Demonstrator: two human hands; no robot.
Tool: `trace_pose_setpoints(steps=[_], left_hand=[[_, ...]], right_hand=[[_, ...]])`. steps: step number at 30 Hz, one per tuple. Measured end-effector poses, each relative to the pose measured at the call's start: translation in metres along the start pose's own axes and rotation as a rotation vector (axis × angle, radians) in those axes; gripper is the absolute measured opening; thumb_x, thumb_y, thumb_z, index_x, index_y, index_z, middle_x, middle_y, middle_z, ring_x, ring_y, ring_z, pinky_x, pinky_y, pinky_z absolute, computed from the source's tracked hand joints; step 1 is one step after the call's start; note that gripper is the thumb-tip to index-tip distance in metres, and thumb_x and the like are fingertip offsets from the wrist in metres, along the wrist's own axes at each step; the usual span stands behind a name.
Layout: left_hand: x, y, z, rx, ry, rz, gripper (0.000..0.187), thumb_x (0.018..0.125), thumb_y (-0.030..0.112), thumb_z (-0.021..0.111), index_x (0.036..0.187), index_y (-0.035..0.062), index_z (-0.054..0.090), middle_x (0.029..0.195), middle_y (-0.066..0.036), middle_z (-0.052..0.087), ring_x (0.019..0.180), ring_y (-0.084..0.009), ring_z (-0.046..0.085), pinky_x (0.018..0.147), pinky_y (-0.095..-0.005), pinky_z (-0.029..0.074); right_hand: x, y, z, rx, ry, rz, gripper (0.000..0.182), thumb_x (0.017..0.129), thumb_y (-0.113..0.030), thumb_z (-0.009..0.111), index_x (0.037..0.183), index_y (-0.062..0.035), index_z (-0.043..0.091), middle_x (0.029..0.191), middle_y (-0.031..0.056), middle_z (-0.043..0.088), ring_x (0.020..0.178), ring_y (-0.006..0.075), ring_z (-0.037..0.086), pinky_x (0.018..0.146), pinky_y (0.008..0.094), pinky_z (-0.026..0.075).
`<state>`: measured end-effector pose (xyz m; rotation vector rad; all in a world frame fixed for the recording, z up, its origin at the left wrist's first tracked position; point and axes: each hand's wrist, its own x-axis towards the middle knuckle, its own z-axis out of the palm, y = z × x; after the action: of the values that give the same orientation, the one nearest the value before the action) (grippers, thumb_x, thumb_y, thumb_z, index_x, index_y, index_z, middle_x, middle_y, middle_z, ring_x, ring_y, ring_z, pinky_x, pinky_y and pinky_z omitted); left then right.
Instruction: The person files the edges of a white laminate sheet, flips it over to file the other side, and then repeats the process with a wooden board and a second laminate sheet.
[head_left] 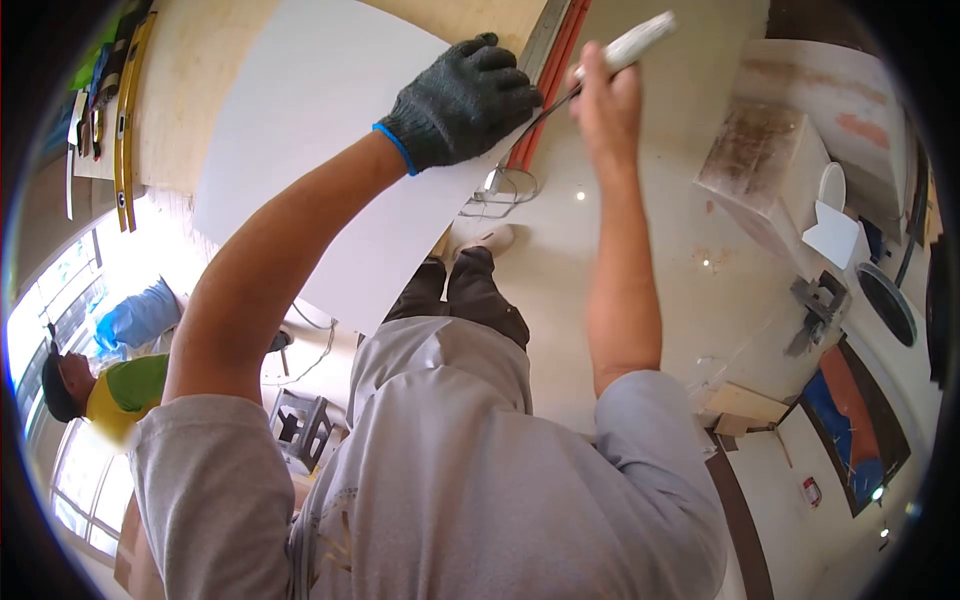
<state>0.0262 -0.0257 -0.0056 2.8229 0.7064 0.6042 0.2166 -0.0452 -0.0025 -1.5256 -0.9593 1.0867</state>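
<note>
My left hand wears a dark knit glove with a blue cuff. Its fingers bend over the edge of a large white sheet, hiding that part of the edge. To its right, my bare right hand is closed around a hand tool with a white-wrapped handle. The tool's thin dark shaft slants down toward the sheet's edge beside the glove; what its tip touches is hard to make out. A long straight bar with a red side runs past the gloved fingertips.
Wooden board lies under the sheet, with a yellow spirit level at left. Looped wire is near my foot. A co-worker in a dark cap is at lower left, near a grey stool. A dusty box stands at right.
</note>
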Motion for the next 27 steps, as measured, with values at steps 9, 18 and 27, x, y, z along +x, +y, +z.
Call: trace_pose_setpoints(steps=[9,18,27], left_hand=[[0.003,0.0,-0.002,-0.01,-0.007,-0.008,0.024,0.079,0.015,0.067,0.102,0.0086,0.071,0.101,-0.005,0.07,0.101,-0.0253,0.063,0.1,-0.042,0.048],[0.003,-0.002,0.001,0.011,0.009,0.02,0.023,0.08,0.015,0.067,0.102,0.0087,0.07,0.102,-0.005,0.07,0.102,-0.0254,0.063,0.101,-0.0421,0.047],[0.003,0.001,0.002,0.046,0.01,0.003,0.02,0.09,0.017,0.064,0.108,0.0093,0.067,0.108,-0.008,0.069,0.105,-0.027,0.063,0.103,-0.0429,0.045]], right_hand=[[-0.01,0.032,0.007,-0.16,0.051,-0.054,0.04,0.097,-0.032,0.06,0.116,0.0019,0.05,0.077,0.0098,0.066,0.071,0.0189,0.067,0.067,0.0333,0.053],[-0.02,0.052,0.004,-0.108,0.066,-0.007,0.039,0.098,-0.029,0.06,0.115,0.0034,0.046,0.08,0.0096,0.065,0.071,0.0199,0.064,0.071,0.0363,0.052],[-0.018,-0.046,-0.12,-0.146,0.126,-0.145,0.024,0.097,-0.025,0.066,0.102,-0.0027,0.061,0.079,0.0036,0.063,0.06,0.0103,0.058,0.053,0.0243,0.049]])
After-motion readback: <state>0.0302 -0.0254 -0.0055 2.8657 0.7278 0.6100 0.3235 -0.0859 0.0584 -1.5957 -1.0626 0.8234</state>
